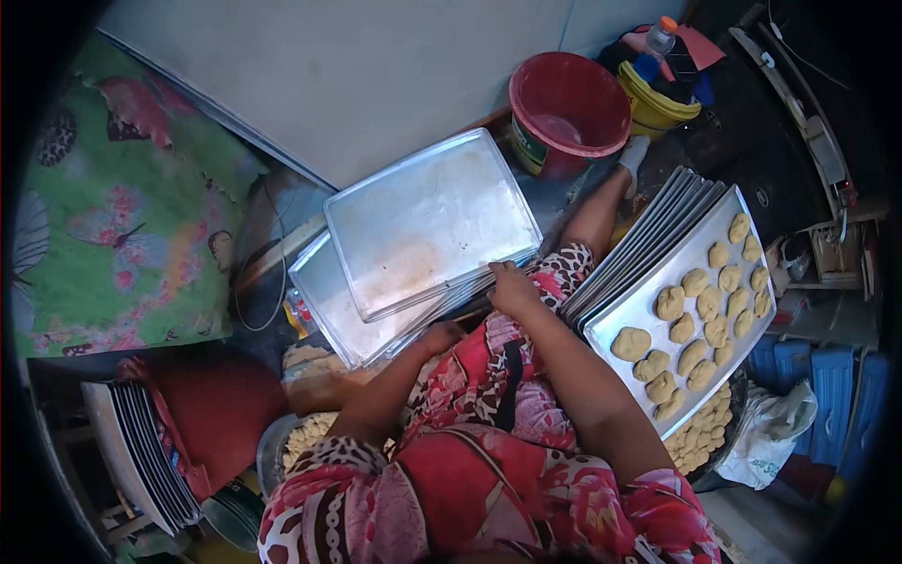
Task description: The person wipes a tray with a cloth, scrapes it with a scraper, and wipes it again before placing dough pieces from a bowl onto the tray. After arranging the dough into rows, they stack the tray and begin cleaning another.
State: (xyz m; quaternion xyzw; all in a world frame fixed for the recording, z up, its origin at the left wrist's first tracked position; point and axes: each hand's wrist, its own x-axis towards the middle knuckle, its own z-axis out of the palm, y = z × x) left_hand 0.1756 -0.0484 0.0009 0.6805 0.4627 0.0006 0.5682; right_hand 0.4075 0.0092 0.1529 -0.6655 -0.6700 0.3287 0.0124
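- Your right hand [512,287] has its fingers closed on the near edge of the top tray [427,221].
- That tray is a bare, dull silver rectangle with pale smears, lying askew on the tray stack [324,301] before your knees.
- Your left hand [439,336] is curled at the stack's near edge; you cannot tell whether it grips.
- The dough tray [662,263] lies to your right.

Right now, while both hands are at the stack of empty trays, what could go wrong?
1. The top empty tray lies skewed on the lower trays, and the right hand and left hand meet only the near edge; it might slide off.
2. The tray of dough pieces sits slanted on a side stack, close beside the right forearm; a bump could perhaps send the dough pieces sliding.
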